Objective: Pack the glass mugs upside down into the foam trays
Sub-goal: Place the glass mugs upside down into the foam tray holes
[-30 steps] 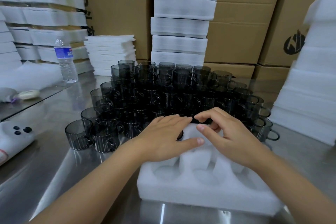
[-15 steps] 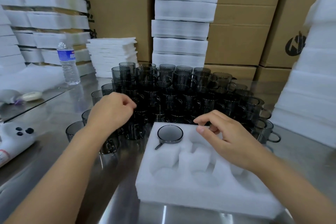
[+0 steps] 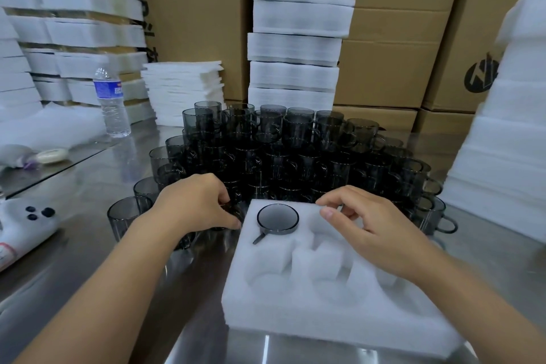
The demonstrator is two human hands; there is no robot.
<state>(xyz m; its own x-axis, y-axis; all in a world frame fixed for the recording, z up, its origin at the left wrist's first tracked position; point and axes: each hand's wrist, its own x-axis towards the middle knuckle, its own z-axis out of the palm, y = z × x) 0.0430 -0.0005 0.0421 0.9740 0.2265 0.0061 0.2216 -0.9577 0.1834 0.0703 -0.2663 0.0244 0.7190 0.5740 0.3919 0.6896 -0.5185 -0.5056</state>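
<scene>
Glass mugs (image 3: 295, 151), smoky grey and see-through with loop handles, stand rim-up in a tight cluster on a steel table (image 3: 88, 260), just behind a white foam tray (image 3: 325, 322). One packed mug (image 3: 277, 218) sits upside down in the tray's back-left pocket, base up, with its handle lying in a slot that likely stops it turning. The left hand (image 3: 198, 207) curls round a front mug (image 3: 237, 210) beside the tray, probably the next to pack. The right hand (image 3: 372, 227) is over the back-right pocket, fingers loose, holding nothing.
</scene>
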